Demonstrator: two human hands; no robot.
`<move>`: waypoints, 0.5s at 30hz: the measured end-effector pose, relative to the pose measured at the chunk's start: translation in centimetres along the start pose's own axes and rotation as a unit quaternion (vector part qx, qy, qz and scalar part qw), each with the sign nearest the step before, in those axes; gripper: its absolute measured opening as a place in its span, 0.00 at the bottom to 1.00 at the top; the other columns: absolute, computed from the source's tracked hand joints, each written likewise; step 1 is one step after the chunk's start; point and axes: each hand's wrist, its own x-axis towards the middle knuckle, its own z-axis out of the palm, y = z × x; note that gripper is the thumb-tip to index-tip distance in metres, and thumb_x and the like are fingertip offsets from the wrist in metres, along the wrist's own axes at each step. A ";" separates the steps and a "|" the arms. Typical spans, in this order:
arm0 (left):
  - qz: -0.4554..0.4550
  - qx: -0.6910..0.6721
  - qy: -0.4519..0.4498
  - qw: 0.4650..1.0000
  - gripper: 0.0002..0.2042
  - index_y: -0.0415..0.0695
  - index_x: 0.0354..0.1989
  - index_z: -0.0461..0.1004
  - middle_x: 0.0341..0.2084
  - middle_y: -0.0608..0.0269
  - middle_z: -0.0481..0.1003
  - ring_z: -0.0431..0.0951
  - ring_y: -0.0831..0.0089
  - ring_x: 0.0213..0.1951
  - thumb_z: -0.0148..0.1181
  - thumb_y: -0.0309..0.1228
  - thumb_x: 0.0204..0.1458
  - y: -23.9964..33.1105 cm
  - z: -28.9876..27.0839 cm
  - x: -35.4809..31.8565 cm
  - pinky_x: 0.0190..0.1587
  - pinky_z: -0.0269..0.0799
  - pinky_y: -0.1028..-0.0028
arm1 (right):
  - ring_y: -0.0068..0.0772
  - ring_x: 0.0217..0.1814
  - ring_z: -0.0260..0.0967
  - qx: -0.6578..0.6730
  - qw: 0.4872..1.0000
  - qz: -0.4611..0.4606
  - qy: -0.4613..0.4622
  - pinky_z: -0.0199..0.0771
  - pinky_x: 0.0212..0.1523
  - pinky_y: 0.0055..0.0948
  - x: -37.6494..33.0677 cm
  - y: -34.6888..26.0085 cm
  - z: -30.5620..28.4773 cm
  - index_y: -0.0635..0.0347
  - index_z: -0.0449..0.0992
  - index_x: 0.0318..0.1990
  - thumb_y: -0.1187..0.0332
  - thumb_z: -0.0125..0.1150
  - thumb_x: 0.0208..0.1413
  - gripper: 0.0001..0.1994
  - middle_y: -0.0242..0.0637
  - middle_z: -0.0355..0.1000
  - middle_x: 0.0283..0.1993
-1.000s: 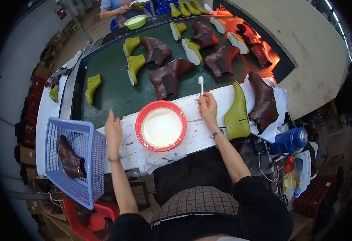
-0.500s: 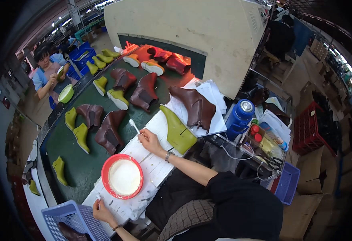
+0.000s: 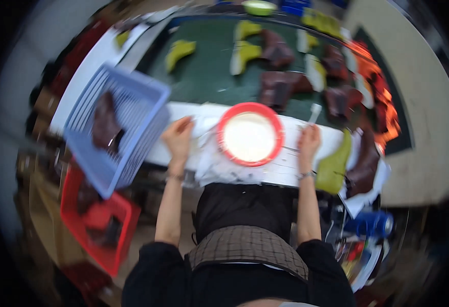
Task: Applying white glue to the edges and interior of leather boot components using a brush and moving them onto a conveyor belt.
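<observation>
My right hand [image 3: 309, 142] is closed round the handle of a small white brush [image 3: 315, 112], its head pointing away from me. My left hand [image 3: 179, 137] hovers by the blue basket, fingers curled together; blur hides whether anything is pinched in them. Between both hands, a red bowl [image 3: 280, 134] of white, creamy liquid [image 3: 249, 137] rests on a white board [image 3: 292, 156]. A yellow-green boot-shaped piece [image 3: 333, 166] lies right of my right hand, beside a brown ankle boot [image 3: 364, 166] on papers.
Brown boots [image 3: 278, 87] and yellow-green pieces [image 3: 180, 51] stand on a dark green belt [image 3: 209, 84] beyond the board. At left, a blue basket [image 3: 159, 94] holds a brown boot [image 3: 105, 123], above a red basket [image 3: 130, 225]. A blue flask [image 3: 370, 223] sits at lower right.
The view has swung left, bringing the baskets fully in and dropping the co-worker out. My right hand still has the brush; my left hand has risen from beside the blue basket's edge.
</observation>
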 end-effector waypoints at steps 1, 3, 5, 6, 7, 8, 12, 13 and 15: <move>0.028 0.014 0.005 1.000 0.08 0.40 0.37 0.85 0.26 0.62 0.83 0.81 0.79 0.30 0.73 0.26 0.49 0.2 0.7 0.0 0.34 0.75 0.77 | 0.11 0.19 0.58 0.009 1.000 0.002 0.007 0.57 0.14 0.16 0.3 -0.1 -0.4 0.61 0.71 0.49 0.68 0.53 0.69 0.08 0.25 0.66 0.27; -0.050 0.031 0.018 0.998 0.09 0.42 0.38 0.86 0.17 0.66 0.80 0.79 0.80 0.25 0.75 0.29 0.49 1.3 0.6 0.0 0.29 0.68 0.77 | 0.12 0.18 0.57 0.029 1.000 0.008 0.008 0.56 0.14 0.16 0.4 -0.1 -0.4 0.62 0.71 0.48 0.68 0.53 0.69 0.08 0.26 0.67 0.27; -0.041 0.009 0.025 0.999 0.13 0.42 0.46 0.83 0.24 0.61 0.82 0.81 0.77 0.32 0.70 0.33 0.54 2.9 -0.4 -0.1 0.36 0.72 0.75 | 0.12 0.18 0.58 0.033 0.999 0.009 -0.025 0.56 0.14 0.16 0.4 -0.2 -0.2 0.61 0.72 0.49 0.66 0.53 0.70 0.09 0.27 0.68 0.28; -0.022 -0.026 0.012 0.999 0.16 0.41 0.53 0.80 0.32 0.55 0.84 0.83 0.74 0.39 0.66 0.36 0.60 3.8 -0.8 0.1 0.43 0.75 0.72 | 0.12 0.18 0.58 0.031 0.999 0.012 -0.031 0.56 0.14 0.16 0.5 -0.5 0.1 0.61 0.72 0.49 0.66 0.53 0.70 0.09 0.27 0.68 0.28; -0.027 -0.026 0.009 0.999 0.16 0.41 0.53 0.80 0.32 0.55 0.84 0.83 0.74 0.39 0.66 0.36 0.60 4.6 -1.1 0.4 0.43 0.75 0.72 | 0.12 0.19 0.58 0.049 0.998 0.030 -0.032 0.56 0.15 0.16 0.7 -1.0 0.1 0.61 0.72 0.50 0.66 0.52 0.70 0.09 0.27 0.68 0.28; -0.076 -0.226 -0.012 0.971 0.22 0.40 0.61 0.72 0.43 0.48 0.80 0.79 0.67 0.49 0.58 0.41 0.64 5.5 -1.5 0.9 0.53 0.72 0.67 | 0.12 0.19 0.58 0.067 0.996 0.048 -0.032 0.57 0.16 0.15 0.8 -1.4 0.1 0.61 0.72 0.50 0.65 0.52 0.71 0.10 0.27 0.68 0.29; -0.198 -0.644 -0.095 0.733 0.32 0.40 0.74 0.50 0.68 0.37 0.60 0.59 0.48 0.71 0.35 0.52 0.71 10.5 -3.3 1.2 0.75 0.53 0.54 | 0.11 0.22 0.59 0.055 0.996 -0.004 -0.070 0.58 0.19 0.15 -1.1 -9.4 3.5 0.62 0.73 0.53 0.66 0.52 0.71 0.11 0.28 0.71 0.32; -0.196 -0.675 -0.112 0.703 0.33 0.37 0.74 0.49 0.71 0.39 0.54 0.52 0.48 0.74 0.35 0.52 0.71 11.9 -3.3 0.8 0.76 0.50 0.53 | 0.11 0.24 0.60 0.051 0.991 -0.019 -0.119 0.58 0.20 0.14 -2.6 -11.6 5.4 0.62 0.72 0.55 0.67 0.55 0.69 0.12 0.30 0.72 0.35; -0.207 -0.733 -0.130 0.635 0.33 0.39 0.74 0.49 0.71 0.40 0.56 0.55 0.48 0.72 0.34 0.52 0.71 14.0 -2.5 -0.5 0.74 0.53 0.53 | 0.11 0.27 0.63 0.052 0.975 -0.062 -0.209 0.60 0.23 0.13 -6.6 -14.7 10.4 0.63 0.70 0.59 0.69 0.63 0.63 0.19 0.32 0.74 0.42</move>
